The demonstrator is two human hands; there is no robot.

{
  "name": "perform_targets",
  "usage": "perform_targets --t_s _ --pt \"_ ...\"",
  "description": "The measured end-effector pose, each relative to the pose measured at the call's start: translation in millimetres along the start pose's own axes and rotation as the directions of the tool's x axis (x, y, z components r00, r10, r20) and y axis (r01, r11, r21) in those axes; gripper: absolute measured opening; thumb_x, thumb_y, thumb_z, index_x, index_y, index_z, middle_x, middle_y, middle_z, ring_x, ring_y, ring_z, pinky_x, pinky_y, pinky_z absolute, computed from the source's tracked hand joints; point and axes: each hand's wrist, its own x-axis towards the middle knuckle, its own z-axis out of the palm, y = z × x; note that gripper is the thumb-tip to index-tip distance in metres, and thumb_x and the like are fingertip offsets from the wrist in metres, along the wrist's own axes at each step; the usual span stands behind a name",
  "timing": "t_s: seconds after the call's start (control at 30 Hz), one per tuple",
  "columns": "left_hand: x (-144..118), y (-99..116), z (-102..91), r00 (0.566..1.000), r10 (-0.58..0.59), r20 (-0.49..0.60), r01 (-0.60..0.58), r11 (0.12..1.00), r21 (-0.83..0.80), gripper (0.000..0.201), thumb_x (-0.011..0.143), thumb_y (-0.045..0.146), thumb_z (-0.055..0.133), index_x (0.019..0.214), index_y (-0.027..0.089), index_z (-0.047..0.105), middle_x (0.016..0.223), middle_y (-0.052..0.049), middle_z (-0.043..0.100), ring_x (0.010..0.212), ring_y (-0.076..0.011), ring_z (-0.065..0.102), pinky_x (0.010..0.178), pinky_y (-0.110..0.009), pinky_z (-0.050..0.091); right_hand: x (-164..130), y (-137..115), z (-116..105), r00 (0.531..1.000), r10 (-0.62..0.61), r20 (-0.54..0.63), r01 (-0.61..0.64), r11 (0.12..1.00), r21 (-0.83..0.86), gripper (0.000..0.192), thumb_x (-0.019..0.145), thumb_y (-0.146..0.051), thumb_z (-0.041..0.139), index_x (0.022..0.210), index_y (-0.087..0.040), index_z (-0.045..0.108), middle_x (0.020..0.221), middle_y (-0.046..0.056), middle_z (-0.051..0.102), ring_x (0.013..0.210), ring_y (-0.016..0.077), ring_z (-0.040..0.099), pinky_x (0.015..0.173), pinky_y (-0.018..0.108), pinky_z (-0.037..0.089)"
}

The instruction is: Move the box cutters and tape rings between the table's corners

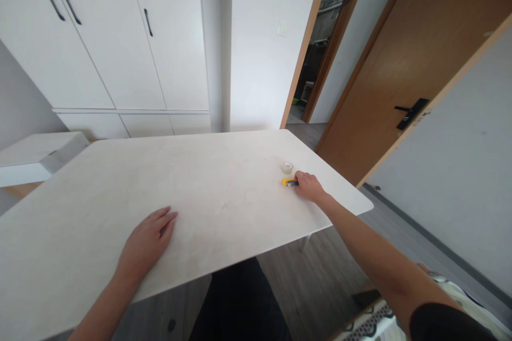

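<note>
The right hand [309, 186] reaches far out over the pale, matte white table [120, 181] and rests at about two o'clock from the person's seat, near the table's right edge. Its fingers are curled together and touch the near end of a small yellow cutter with a dark tip [288, 182], which lies flat on the tabletop. Whether the fingers actually pinch the cutter or only press against it cannot be told, since the knuckles hide the contact.

At twelve o'clock from the cutter, just beside it but apart from it, sits a small round roll of clear tape [287, 167], lying flat.

The left hand [147, 242] lies palm down on the table at about eleven o'clock from the person, close to the near edge, well apart from the cutter. Its fingers are stretched out and held close together, holding nothing.

Beyond the table, at eleven o'clock, stands a white wardrobe with dark slanted handles [120, 37]. At two o'clock a brown wooden door with a black lever handle [412, 58] stands open.
</note>
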Motion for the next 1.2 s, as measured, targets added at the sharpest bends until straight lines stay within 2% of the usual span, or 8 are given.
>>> perform_targets --t_s 0.1,0.27,0.4,0.5,0.67,0.9,1.07,1.2 --pt "0 0 -0.3 1.0 0.002 -0.002 -0.002 1.0 0.006 0.052 0.094 0.05 0.037 0.11 0.019 0.076 0.126 -0.011 0.07 0.117 -0.0268 0.065 0.109 -0.041 0.048 1 0 3 0.991 0.119 -0.053 -0.111 0.985 0.134 0.031 0.087 -0.02 0.053 0.118 -0.017 0.052 0.098 0.011 0.07 0.092 0.0255 0.064 0.079 0.033 0.042" --pt "0 1 0.4 1.0 0.006 -0.006 -0.006 1.0 0.003 0.051 0.094 0.049 0.038 0.109 0.019 0.077 0.125 -0.011 0.07 0.117 -0.0267 0.065 0.11 -0.041 0.047 22 -3 -7 0.931 0.358 -0.068 -0.317 0.887 0.335 0.041 0.094 -0.043 0.052 0.13 -0.023 0.053 0.102 0.008 0.072 0.089 0.0242 0.067 0.069 0.03 0.044" --pt "1 2 -0.8 1.0 -0.006 -0.011 0.006 1.0 -0.004 0.049 0.095 0.048 0.039 0.109 0.02 0.076 0.126 -0.01 0.07 0.117 -0.0269 0.065 0.109 -0.043 0.048 50 -10 -20 0.955 0.294 -0.036 -0.271 0.918 0.29 0.043 0.091 -0.037 0.059 0.131 -0.021 0.059 0.123 0.014 0.066 0.104 0.0244 0.065 0.075 0.029 0.046" --pt "1 4 -2.4 1.0 -0.004 0.001 0.004 1.0 -0.001 0.049 0.095 0.046 0.038 0.11 0.019 0.076 0.126 -0.011 0.07 0.117 -0.0267 0.065 0.108 -0.043 0.048 67 -17 -25 0.971 0.237 0.029 -0.236 0.938 0.254 0.055 0.086 -0.034 0.068 0.138 -0.021 0.054 0.137 0.014 0.06 0.114 0.025 0.062 0.081 0.028 0.046" --pt "1 7 -2.9 1.0 -0.018 -0.007 0.018 1.0 -0.01 0.046 0.096 0.043 0.039 0.108 0.02 0.077 0.125 -0.01 0.07 0.116 -0.0259 0.065 0.108 -0.043 0.049 80 -24 -27 0.959 0.207 0.194 -0.238 0.959 0.153 0.047 0.082 -0.024 0.068 0.127 -0.02 0.059 0.12 0.011 0.068 0.101 0.0245 0.066 0.07 0.029 0.045" --pt "1 10 -3.7 0.999 -0.022 -0.028 0.021 1.0 -0.019 0.044 0.097 0.042 0.04 0.108 0.02 0.076 0.123 -0.01 0.071 0.115 -0.0252 0.065 0.106 -0.043 0.05 77 -33 -34 0.953 0.227 0.2 -0.253 0.961 0.116 0.039 0.08 -0.026 0.069 0.117 -0.018 0.057 0.113 0.012 0.067 0.094 0.0228 0.065 0.062 0.027 0.039" --pt "1 10 -2.9 0.999 -0.008 -0.034 0.007 1.0 -0.01 0.042 0.098 0.038 0.041 0.108 0.017 0.076 0.123 -0.013 0.071 0.115 -0.0266 0.065 0.106 -0.045 0.05 74 -82 -51 0.964 0.138 0.227 -0.173 0.975 0.142 0.034 0.081 -0.029 0.068 0.112 -0.018 0.057 0.108 0.011 0.068 0.09 0.0226 0.065 0.058 0.028 0.038" --pt "1 13 -3.9 0.999 -0.01 -0.031 0.01 1.0 -0.014 0.04 0.098 0.035 0.042 0.108 0.017 0.076 0.124 -0.014 0.07 0.115 -0.0269 0.065 0.106 -0.045 0.049 74 -160 -71 0.962 -0.043 0.269 -0.017 0.976 0.215 0.032 0.08 -0.036 0.071 0.104 -0.019 0.058 0.101 0.01 0.07 0.082 0.0212 0.066 0.057 0.028 0.039"
